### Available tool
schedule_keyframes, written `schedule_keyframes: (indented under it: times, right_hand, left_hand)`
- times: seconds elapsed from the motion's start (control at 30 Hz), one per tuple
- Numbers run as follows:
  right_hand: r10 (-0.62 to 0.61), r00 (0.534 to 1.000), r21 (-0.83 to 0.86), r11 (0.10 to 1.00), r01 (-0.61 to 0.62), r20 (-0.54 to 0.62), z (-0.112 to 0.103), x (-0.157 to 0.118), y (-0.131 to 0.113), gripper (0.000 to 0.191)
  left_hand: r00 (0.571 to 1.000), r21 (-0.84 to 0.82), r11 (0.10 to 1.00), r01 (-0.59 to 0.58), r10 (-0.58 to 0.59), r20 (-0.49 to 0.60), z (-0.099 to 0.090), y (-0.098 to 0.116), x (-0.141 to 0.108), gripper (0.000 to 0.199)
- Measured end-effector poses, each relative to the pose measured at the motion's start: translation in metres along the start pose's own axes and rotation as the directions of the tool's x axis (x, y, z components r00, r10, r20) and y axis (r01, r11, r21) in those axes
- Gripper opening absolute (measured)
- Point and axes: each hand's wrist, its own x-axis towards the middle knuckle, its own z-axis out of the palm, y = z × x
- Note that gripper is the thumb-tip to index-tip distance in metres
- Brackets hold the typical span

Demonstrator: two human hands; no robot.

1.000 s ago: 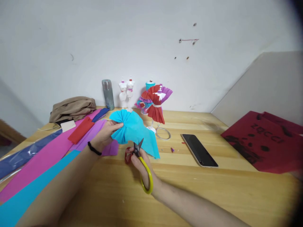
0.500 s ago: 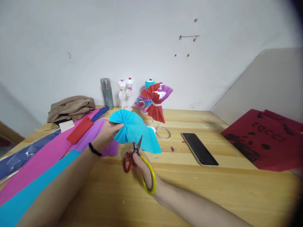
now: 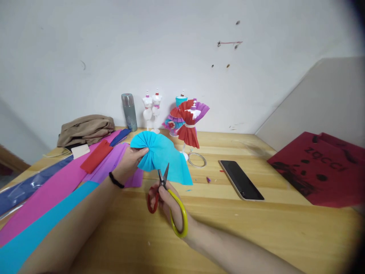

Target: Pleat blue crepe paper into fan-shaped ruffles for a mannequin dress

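Note:
Pinched in my left hand (image 3: 131, 160) is a sheet of blue crepe paper (image 3: 172, 158), gathered into fan-like pleats at the thumb and flat toward its right end. My right hand (image 3: 168, 203) is closed round a pair of scissors (image 3: 162, 182) with one red and one yellow handle loop. Their blades are parted and point up at the lower edge of the paper; whether they touch it I cannot tell. Behind the paper stands a small dress form (image 3: 188, 131) in a red pleated paper dress.
Crepe paper strips (image 3: 51, 194) cover the table's left side, with a brown cloth (image 3: 87, 129) behind. A flask (image 3: 129, 112) and bare white dress forms (image 3: 147, 108) stand by the wall. To the right are a wire ring (image 3: 197, 160), a phone (image 3: 241, 180) and a red bag (image 3: 316, 171).
The scissors have shifted slightly left and their blades are a little less spread. The paper's right end has moved slightly left. Both hands keep their hold.

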Motion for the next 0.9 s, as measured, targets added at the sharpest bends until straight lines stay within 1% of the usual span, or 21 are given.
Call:
schedule_keyframes:
  times: [0.13, 0.2, 0.33, 0.6, 0.83, 0.9]
  right_hand:
    - [-0.010, 1.000, 0.003, 1.000, 0.010, -0.005, 0.0015, 0.0021, -0.0011, 0.048]
    - [-0.018, 1.000, -0.005, 1.000, 0.018, 0.008, 0.0022, 0.0023, -0.0021, 0.047]
    - [-0.002, 1.000, -0.020, 1.000, 0.002, -0.003, 0.0037, 0.0009, -0.0039, 0.047]
    - [-0.003, 1.000, -0.051, 0.999, 0.003, -0.009, 0.0020, 0.0022, -0.0049, 0.048]
    - [-0.006, 1.000, -0.050, 0.999, 0.005, -0.014, 0.0011, 0.0046, -0.0027, 0.048]
    - [-0.002, 1.000, -0.056, 0.998, 0.001, -0.015, 0.0010, 0.0044, -0.0033, 0.048]
  left_hand:
    - [1.000, -0.012, 1.000, 0.015, -0.015, -0.019, -0.0001, -0.0008, -0.0011, 0.051]
    - [1.000, 0.011, 1.000, 0.002, -0.001, -0.030, 0.0001, -0.0013, -0.0020, 0.048]
    - [0.999, 0.058, 0.998, -0.017, 0.019, -0.042, 0.0013, -0.0017, -0.0038, 0.044]
    - [0.999, 0.025, 0.999, -0.029, 0.029, -0.021, 0.0029, 0.0007, -0.0036, 0.052]
    - [1.000, 0.024, 1.000, -0.012, 0.012, -0.006, 0.0030, 0.0002, -0.0042, 0.045]
    - [1.000, 0.035, 0.999, -0.019, 0.019, -0.018, 0.0023, -0.0008, -0.0043, 0.045]
